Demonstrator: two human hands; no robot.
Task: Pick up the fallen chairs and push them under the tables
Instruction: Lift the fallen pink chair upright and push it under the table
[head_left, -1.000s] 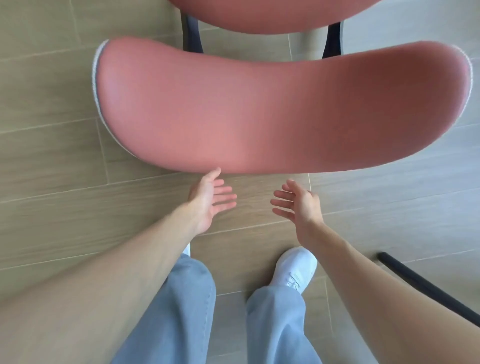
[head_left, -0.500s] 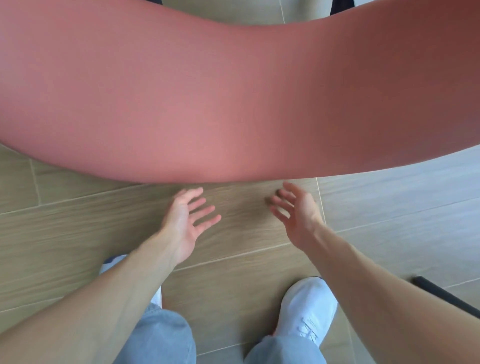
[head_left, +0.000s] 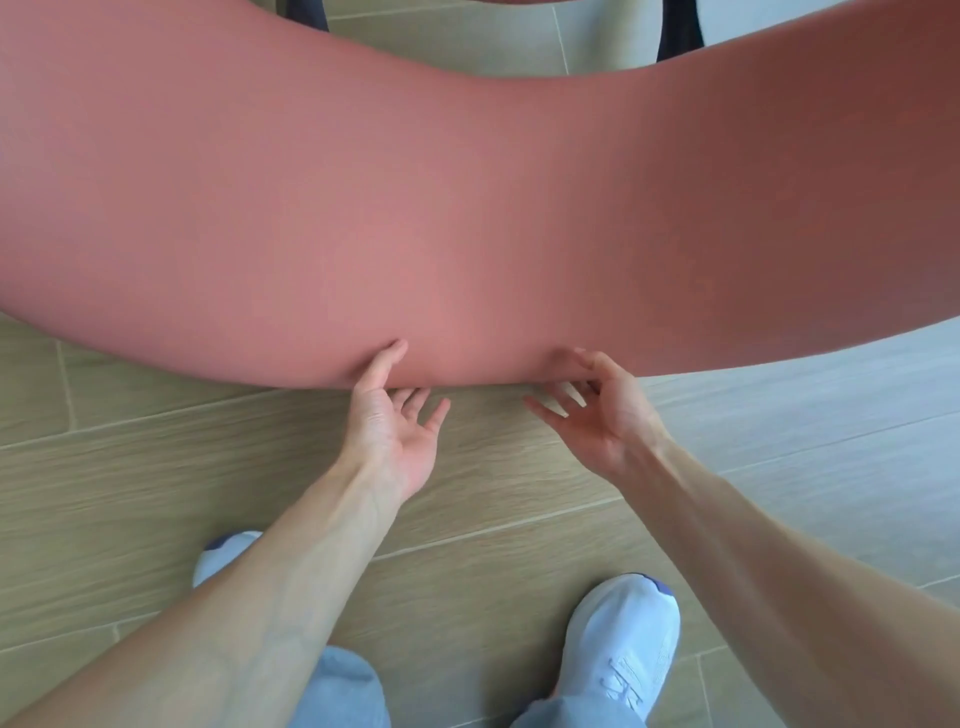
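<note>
A chair's red padded backrest (head_left: 467, 208) fills the upper half of the head view, its curved lower edge just in front of me. My left hand (head_left: 392, 415) is at that edge, palm up, thumb pressed on the red face and fingers reaching under the rim. My right hand (head_left: 597, 410) is a little to the right at the same edge; its thumb touches the rim while its fingers are spread below, apart from the pad. Dark frame posts (head_left: 678, 31) of the chair show at the top. The seat and legs are hidden.
Wood-look floor tiles (head_left: 156, 467) lie under the chair. My white shoes (head_left: 623, 649) and light-blue trouser legs (head_left: 343, 691) are at the bottom of the view, close behind the backrest.
The backrest has come nearer and larger in view. Both hands rose from open below the edge to its rim; the left thumb now lies on the pad.
</note>
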